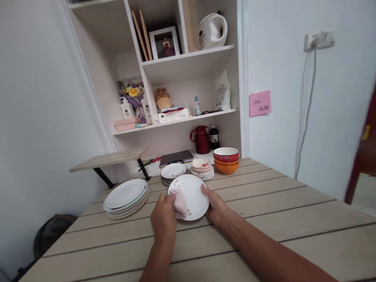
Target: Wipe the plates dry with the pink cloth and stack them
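A white plate [196,196] with a thin dark rim and small printed marks is tilted up above the table in front of me. My right hand [216,203] grips its right edge, thumb on the face and the other fingers behind. In my closed left hand [163,215] is a pale pink cloth [179,204], pressed against the plate's lower left face. Just behind it stands a stack of similar dark-rimmed plates [173,171]. Beside that are small white plates [207,174] with small patterned dishes [201,164] on top.
Large plates [126,194] are stacked at the left, near a small raised wooden shelf [108,159]. Red and orange bowls [226,160] are nested at the back right. A red jug [202,140], a dark bottle [214,138] and a dark laptop-like slab [177,157] sit under the white shelving.
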### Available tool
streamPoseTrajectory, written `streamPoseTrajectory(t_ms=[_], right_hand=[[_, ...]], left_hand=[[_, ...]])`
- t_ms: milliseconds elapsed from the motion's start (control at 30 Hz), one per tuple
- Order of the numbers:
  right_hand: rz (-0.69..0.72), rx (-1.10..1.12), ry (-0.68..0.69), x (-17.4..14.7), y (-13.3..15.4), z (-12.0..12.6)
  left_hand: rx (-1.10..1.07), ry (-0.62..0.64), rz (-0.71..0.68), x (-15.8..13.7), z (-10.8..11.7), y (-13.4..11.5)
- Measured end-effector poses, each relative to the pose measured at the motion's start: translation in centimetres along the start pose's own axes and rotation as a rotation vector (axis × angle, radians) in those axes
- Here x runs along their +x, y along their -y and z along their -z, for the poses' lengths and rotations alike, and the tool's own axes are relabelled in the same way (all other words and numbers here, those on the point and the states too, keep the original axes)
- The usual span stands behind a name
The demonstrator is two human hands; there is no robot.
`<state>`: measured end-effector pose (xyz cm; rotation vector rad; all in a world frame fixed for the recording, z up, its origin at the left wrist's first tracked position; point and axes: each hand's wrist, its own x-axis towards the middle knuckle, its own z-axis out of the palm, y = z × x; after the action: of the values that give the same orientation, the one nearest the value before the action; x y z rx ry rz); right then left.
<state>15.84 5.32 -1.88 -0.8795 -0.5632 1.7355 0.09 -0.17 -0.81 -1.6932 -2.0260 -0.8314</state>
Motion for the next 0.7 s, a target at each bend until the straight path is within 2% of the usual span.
streamPoseTrajectory(t_ms=[133, 233, 367, 500, 567, 700], right_hand=[[-0.004, -0.002, -0.006, 0.4, 0.1, 0.3], [-0.007, -0.016, -0.001, 0.2, -0.2, 0.1], [-0.003, -0.028, 0.041, -0.1, -0.6, -0.2], [0.006, -0.009, 0.063, -0.4, -0.4, -0.5], [0.006, 0.01, 0.058, -0.4, -0.2, -0.5], [-0.001, 0.055, 0.013, -0.1, 0.1, -0.2]], left_hand=[[-0.176, 0.047, 0.023, 0.1, -0.6, -0.3], [-0.309, 0.025, 0.006, 0.2, -0.8, 0.0], [-0.3, -0.028, -0.163, 0.0, -0.6, -0.8], [-0.196, 0.122, -0.368, -0.4, -0.3, -2.0], [-0.24, 0.15, -0.396, -0.4, -0.2, -1.9], [-0.48, 0.172, -0.406, -0.2, 0.0, -1.1]])
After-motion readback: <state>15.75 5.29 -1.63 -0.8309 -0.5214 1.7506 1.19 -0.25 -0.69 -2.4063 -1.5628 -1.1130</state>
